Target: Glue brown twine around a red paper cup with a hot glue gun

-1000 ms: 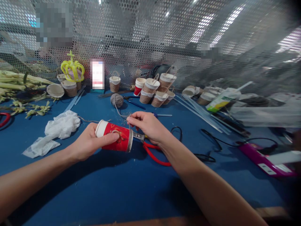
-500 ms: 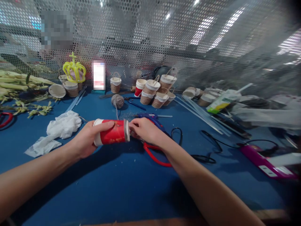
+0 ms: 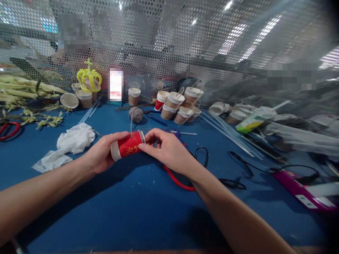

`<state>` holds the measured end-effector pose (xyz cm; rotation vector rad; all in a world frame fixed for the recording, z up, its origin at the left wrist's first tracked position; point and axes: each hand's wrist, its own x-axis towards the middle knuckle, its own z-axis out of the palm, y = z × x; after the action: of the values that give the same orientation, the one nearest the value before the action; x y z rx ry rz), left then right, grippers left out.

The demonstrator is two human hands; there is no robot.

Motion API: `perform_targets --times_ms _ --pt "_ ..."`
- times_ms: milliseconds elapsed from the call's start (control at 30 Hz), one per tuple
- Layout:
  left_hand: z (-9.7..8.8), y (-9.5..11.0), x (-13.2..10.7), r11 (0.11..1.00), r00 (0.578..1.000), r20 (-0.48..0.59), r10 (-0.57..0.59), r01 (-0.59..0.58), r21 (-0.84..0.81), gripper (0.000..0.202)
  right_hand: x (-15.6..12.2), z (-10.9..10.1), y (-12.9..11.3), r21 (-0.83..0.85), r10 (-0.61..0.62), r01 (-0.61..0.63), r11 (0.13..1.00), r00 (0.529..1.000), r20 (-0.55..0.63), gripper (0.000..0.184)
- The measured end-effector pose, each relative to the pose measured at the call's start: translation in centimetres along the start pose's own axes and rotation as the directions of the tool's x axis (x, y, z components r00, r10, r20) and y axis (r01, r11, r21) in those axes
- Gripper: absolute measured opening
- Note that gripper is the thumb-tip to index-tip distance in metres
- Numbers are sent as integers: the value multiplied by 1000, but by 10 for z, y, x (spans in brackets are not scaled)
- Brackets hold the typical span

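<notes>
A red paper cup [image 3: 129,145] with gold lettering and a white rim lies tipped on its side above the blue table, its base towards the right. My left hand [image 3: 104,151] is closed round the rim end. The thumb of my right hand [image 3: 165,148] presses on the cup's side near the base, and its curled fingers are partly hidden behind the base. A grey band runs round the base edge. Behind the cup sits a ball of grey yarn [image 3: 136,115], with a strand leading down to the cup.
Red-handled scissors [image 3: 180,181] and a blue glue gun [image 3: 176,133] lie by my right forearm. White lace cloth [image 3: 75,138] is at left. Several burlap-wrapped cups [image 3: 172,102] stand at the back before a perforated metal screen. A purple power strip [image 3: 299,188] lies at right.
The cup has tilted, its base end rising, and turned so the gold lettering shows. My right thumb has come onto its side. The whole view has shifted slightly.
</notes>
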<state>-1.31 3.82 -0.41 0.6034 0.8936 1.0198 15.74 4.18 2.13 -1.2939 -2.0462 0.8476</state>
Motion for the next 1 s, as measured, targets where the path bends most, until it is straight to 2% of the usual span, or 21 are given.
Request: perform_targets --times_ms 100,233,400,500,600,667,733,833,933,1000 --pt "0 -1 -1 997 997 61 56 -59 51 19 -1 -1 -1 33 24 -24 999 1000 9 16" --pt "0 -2 -2 984 991 61 116 -123 129 12 -1 -7 -1 161 53 -66 985 995 83 22" --pt "-3 -5 -4 959 973 115 201 -219 178 17 2 -7 5 440 124 -185 879 979 164 26" --pt "-4 -4 -4 954 965 163 206 -235 188 17 1 -6 6 498 111 -179 848 980 164 22" --pt "-3 2 -3 992 983 177 55 -74 99 22 -7 -8 4 383 44 -80 920 994 102 19" --pt "-2 5 -2 997 980 186 -68 59 53 26 -15 -8 1 241 -27 11 971 998 64 16" --pt "-2 7 -2 990 972 194 -135 126 62 28 -23 -7 1 92 -115 110 990 992 45 14" --pt "-2 5 -4 987 976 195 -99 71 144 26 -29 -6 4 -38 -200 200 979 980 13 12" --pt "-3 1 -5 970 978 207 -13 -38 241 22 -30 -8 10 -63 -212 205 977 966 -150 13" --pt "-4 -2 -6 940 972 233 37 -113 321 20 -29 -10 14 -70 -230 220 973 952 -202 21"
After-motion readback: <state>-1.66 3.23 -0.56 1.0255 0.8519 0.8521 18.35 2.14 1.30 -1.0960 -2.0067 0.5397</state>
